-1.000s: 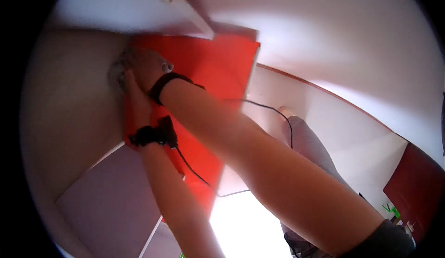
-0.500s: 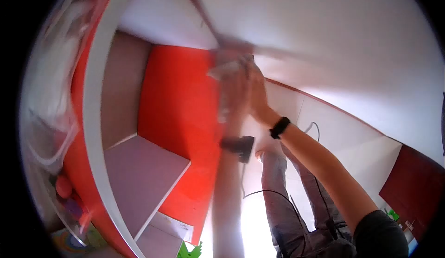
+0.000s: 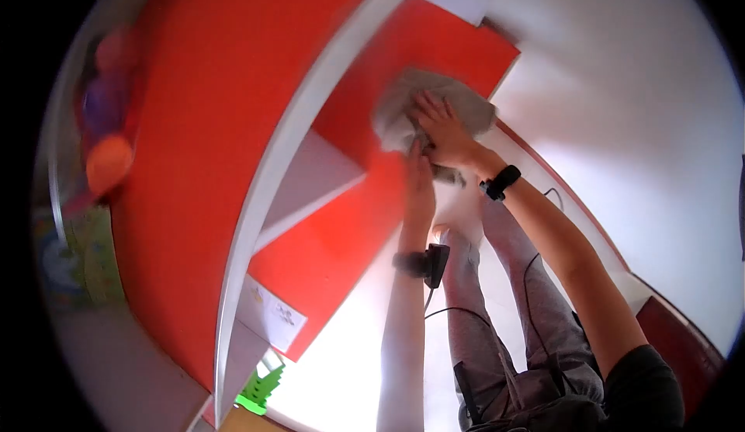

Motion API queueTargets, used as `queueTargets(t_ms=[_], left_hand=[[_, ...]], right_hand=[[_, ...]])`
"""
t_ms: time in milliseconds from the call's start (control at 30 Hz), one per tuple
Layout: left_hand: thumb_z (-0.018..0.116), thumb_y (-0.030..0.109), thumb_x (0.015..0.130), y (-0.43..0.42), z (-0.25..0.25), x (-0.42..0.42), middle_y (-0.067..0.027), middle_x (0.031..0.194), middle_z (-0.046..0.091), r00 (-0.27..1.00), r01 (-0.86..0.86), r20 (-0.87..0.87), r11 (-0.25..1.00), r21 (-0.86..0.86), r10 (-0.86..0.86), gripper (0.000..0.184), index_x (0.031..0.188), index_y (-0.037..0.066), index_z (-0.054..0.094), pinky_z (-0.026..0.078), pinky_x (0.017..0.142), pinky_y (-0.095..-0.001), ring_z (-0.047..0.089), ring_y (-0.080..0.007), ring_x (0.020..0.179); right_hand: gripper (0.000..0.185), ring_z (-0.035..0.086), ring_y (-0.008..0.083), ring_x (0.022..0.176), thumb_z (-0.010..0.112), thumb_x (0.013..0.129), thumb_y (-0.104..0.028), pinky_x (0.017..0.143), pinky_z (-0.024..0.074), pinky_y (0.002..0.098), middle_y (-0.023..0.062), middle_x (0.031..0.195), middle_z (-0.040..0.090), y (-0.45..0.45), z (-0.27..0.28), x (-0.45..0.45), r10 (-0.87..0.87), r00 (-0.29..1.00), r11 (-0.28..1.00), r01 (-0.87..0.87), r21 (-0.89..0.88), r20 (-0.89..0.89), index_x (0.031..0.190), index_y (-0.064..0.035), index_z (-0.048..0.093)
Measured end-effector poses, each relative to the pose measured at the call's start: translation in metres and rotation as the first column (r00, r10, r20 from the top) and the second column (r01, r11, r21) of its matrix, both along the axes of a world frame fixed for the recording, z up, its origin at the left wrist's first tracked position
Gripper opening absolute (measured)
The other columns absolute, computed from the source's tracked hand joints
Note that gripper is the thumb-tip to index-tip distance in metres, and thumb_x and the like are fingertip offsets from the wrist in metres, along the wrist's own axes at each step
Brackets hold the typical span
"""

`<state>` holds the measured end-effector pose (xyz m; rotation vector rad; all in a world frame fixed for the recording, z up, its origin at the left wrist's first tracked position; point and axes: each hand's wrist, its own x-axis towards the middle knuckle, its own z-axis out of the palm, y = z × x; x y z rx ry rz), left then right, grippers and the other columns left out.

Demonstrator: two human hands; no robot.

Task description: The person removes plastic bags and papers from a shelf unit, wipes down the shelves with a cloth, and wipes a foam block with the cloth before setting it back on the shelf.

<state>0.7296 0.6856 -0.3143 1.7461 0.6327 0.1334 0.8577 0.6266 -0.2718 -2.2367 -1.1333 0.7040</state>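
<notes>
A grey-beige cloth [image 3: 471,106] lies bunched against the red panel [image 3: 334,265] of a shelf unit. My right hand [image 3: 450,133] presses flat on the cloth, its fingers stretched and slightly apart. Just below, my left hand [image 3: 420,180] reaches up with straightened fingers, their tips touching the cloth's lower edge. The left hand is slightly blurred. Each wrist wears a black band, and the left one carries a small black device [image 3: 437,265] with a cable.
The shelf unit's pale edge [image 3: 272,160] curves through the view, with a grey shelf board [image 3: 314,183] inside. A white wall [image 3: 621,121] rises at right. A green toy-like piece [image 3: 262,389] sits low down. Blurred colourful objects [image 3: 109,164] are at far left.
The view has shifted, so more of the red outer side shows at left. The cloth now appears spread wider under my right hand, and my left hand is lower than it.
</notes>
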Motion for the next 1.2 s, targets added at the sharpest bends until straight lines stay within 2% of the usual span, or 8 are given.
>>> queueTargets(t_ms=[300,467,667,833,900,1000,1100,1200], left_hand=[[0.038,0.008,0.089,-0.027,0.011,-0.176,-0.0146,0.127,0.039,0.944,-0.329,-0.052,0.912,-0.246,0.326,0.034,0.122,0.003,0.043,0.027,0.097,-0.0339,0.039,-0.0247,0.114],[0.042,0.009,0.087,-0.048,-0.003,-0.252,-0.0131,0.11,0.049,0.762,-0.647,-0.004,0.762,-0.025,0.647,0.021,0.106,0.002,0.049,0.034,0.092,-0.036,0.043,-0.0256,0.108],[0.04,0.031,0.09,0.011,-0.015,-0.277,-0.0206,0.127,0.029,0.589,-0.786,0.014,0.569,0.241,0.808,0.051,0.13,0.0,0.028,0.032,0.095,-0.039,0.031,-0.033,0.119],[0.042,0.02,0.088,0.123,-0.079,-0.289,-0.0233,0.13,0.026,0.742,-0.329,-0.135,0.533,0.779,0.656,0.043,0.128,0.007,0.032,0.035,0.093,-0.0403,0.03,-0.0388,0.118],[0.034,0.043,0.088,0.178,-0.087,-0.278,-0.0229,0.132,0.025,0.769,-0.458,-0.038,0.593,0.662,0.638,0.055,0.128,0.004,0.033,0.028,0.094,-0.0441,0.032,-0.038,0.117],[0.042,0.039,0.087,0.244,-0.074,-0.258,-0.0154,0.124,0.041,0.819,0.023,-0.347,0.578,0.815,0.457,0.048,0.123,0.007,0.042,0.04,0.081,-0.0374,0.047,-0.0284,0.104],[0.048,0.034,0.084,0.31,-0.087,-0.223,-0.015,0.121,0.043,0.959,-0.015,-0.22,0.81,0.587,0.178,0.046,0.121,0.008,0.042,0.041,0.08,-0.0362,0.046,-0.0274,0.103],[0.054,0.029,0.079,0.32,-0.091,-0.179,-0.0235,0.13,0.029,0.866,0.359,-0.481,0.502,0.787,0.135,0.057,0.127,0.008,0.033,0.035,0.092,-0.044,0.033,-0.0389,0.116]], right_hand=[[0.065,0.018,0.032,0.127,0.06,0.061,-0.009,0.104,0.0118,0.0466,0.017,0.134,0.027,0.007,0.013,-0.161,0.163,0.984,0.981,-0.153,0.123,-0.076,0.121,-0.002,0.037],[0.056,0.027,0.0301,0.123,0.062,0.067,-0.019,0.101,0.0191,0.046,0.0159,0.13,0.034,0.022,-0.019,-0.227,0.429,0.903,0.875,-0.417,0.248,0.007,0.118,-0.0056,0.042],[0.05,0.027,0.0246,0.125,0.055,0.074,-0.032,0.101,0.0206,0.0446,0.01,0.135,0.03,0.119,-0.1,-0.303,0.552,0.774,0.681,-0.633,0.367,0.309,0.12,-0.0129,0.045],[0.042,0.024,0.0222,0.127,0.046,0.081,-0.028,0.105,0.014,0.0429,0.0043,0.136,0.029,0.186,-0.075,-0.289,0.368,0.848,0.792,-0.501,0.349,0.382,0.122,-0.0216,0.045],[0.04,0.024,0.0209,0.127,0.044,0.082,-0.026,0.106,0.0096,0.0437,0.0039,0.136,0.029,0.224,-0.081,-0.281,0.286,0.841,0.86,-0.437,0.265,0.459,0.122,-0.0228,0.045],[0.041,0.023,0.0211,0.127,0.046,0.08,-0.03,0.105,0.0058,0.0462,0.0043,0.136,0.03,0.268,-0.085,-0.261,0.195,0.824,0.951,-0.291,0.102,0.531,0.121,-0.0212,0.046],[0.049,0.023,0.0241,0.127,0.049,0.077,-0.035,0.104,0.0065,0.0487,0.0066,0.137,0.027,0.241,-0.009,-0.211,0.165,0.971,0.986,-0.161,-0.035,0.172,0.123,-0.0182,0.043],[0.058,0.022,0.0273,0.127,0.051,0.074,-0.04,0.103,0.0098,0.0498,0.0099,0.138,0.024,0.264,-0.079,-0.185,-0.017,0.888,0.978,-0.081,0.192,0.46,0.126,-0.0157,0.04]])
